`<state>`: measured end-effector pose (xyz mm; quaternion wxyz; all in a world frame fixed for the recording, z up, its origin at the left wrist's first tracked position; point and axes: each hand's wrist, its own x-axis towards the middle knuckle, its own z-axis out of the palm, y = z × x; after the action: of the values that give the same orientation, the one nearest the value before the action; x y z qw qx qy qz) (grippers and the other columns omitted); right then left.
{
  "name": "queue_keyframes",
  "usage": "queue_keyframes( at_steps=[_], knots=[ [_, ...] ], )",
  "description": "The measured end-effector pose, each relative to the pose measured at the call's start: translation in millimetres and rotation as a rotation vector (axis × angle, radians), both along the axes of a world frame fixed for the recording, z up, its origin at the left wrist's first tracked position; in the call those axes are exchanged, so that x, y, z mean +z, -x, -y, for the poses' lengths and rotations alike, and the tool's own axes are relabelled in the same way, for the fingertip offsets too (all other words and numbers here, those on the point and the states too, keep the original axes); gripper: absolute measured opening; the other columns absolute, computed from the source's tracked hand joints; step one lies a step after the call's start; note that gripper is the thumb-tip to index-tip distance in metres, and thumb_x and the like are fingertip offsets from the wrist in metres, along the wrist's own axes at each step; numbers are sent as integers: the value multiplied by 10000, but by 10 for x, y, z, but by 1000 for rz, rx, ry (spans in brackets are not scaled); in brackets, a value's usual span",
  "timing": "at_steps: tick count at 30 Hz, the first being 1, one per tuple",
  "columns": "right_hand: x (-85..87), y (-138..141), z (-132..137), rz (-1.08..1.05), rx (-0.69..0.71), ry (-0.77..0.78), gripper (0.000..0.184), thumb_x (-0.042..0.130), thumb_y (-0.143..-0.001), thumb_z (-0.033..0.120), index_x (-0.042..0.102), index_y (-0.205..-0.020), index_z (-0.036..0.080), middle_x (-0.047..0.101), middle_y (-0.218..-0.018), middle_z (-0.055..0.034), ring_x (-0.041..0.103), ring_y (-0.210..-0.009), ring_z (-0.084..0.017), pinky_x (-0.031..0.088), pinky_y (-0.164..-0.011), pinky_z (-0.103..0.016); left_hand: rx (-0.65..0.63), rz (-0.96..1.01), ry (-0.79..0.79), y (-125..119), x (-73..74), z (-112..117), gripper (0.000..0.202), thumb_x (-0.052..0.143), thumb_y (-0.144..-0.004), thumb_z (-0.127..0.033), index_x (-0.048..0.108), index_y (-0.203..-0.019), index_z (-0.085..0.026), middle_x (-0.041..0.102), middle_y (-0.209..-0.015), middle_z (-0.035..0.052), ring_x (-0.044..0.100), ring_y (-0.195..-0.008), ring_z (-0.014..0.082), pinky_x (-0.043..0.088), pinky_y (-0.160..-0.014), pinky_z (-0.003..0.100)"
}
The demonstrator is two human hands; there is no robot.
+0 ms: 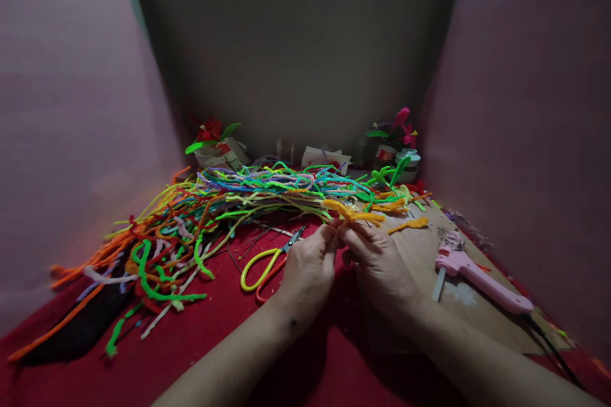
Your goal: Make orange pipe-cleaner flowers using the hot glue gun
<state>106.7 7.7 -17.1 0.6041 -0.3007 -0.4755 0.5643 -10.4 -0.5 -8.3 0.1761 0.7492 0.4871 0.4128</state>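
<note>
- Pinching the lower end of an orange fuzzy piece (353, 213), the left hand (310, 264) and right hand (382, 257) meet mid-scene; the light is dim and fingers cover the join, so each one's exact grip is hard to tell.
- The piece fans out beyond the fingertips, toward the far side; a firm left pinch with small right-hand turns would probably shape it without crushing the fuzz.
- Just left, scissors (285, 250) lie open-handled on the red-covered bench (229, 324), within easy reach.
- To the right, a loose orange piece (410, 225) rests on cardboard (415, 257).
- Farther right lies a pink glue gun (482, 278); the forearm should avoid it, as it may be hot.
</note>
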Motion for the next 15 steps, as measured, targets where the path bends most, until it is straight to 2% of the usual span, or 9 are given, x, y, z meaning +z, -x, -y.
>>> queue_keyframes(
  at_steps=[3,5,8,10,12,15],
  knots=[
    [36,-2,0,56,5,-25,133,607,-777,307,671,-806,193,536,-686,15,433,-604,-106,375,-555,-226,-67,287,149,3,43,-13,247,441,-857,-292,607,-995,-172,613,-730,12,536,-651,122,429,-652,229],
    [61,-4,7,68,22,-49,124,611,-773,300,654,-781,184,531,-681,18,428,-597,-104,375,-548,-226,-93,421,210,3,54,-19,226,485,-829,-299,623,-948,-165,609,-743,14,530,-671,121,431,-647,222],
    [79,-4,25,32,66,-63,136,608,-775,298,656,-836,186,567,-741,2,460,-642,-117,400,-579,-238,-109,562,331,-4,82,-18,172,532,-793,-301,592,-722,-155,508,-578,-27,425,-507,73,359,-484,173],
    [72,0,32,-14,87,-29,157,590,-792,308,657,-874,192,584,-770,-6,475,-651,-119,405,-579,-239,-135,646,426,-9,114,-9,255,555,-777,-320,505,-592,-153,409,-482,-58,320,-411,41,267,-399,156],
    [57,4,33,-45,70,3,149,583,-798,312,658,-850,195,581,-746,0,473,-619,-109,397,-563,-232,-171,722,513,-9,142,3,321,569,-770,-348,443,-550,-150,373,-450,-71,272,-368,20,213,-366,149],
    [40,7,26,-46,85,24,138,586,-794,310,656,-834,197,561,-697,14,462,-578,-100,387,-549,-225,-237,846,637,11,157,9,303,592,-759,-360,448,-597,-149,382,-456,-78,269,-336,7,188,-344,136]
  ],
)
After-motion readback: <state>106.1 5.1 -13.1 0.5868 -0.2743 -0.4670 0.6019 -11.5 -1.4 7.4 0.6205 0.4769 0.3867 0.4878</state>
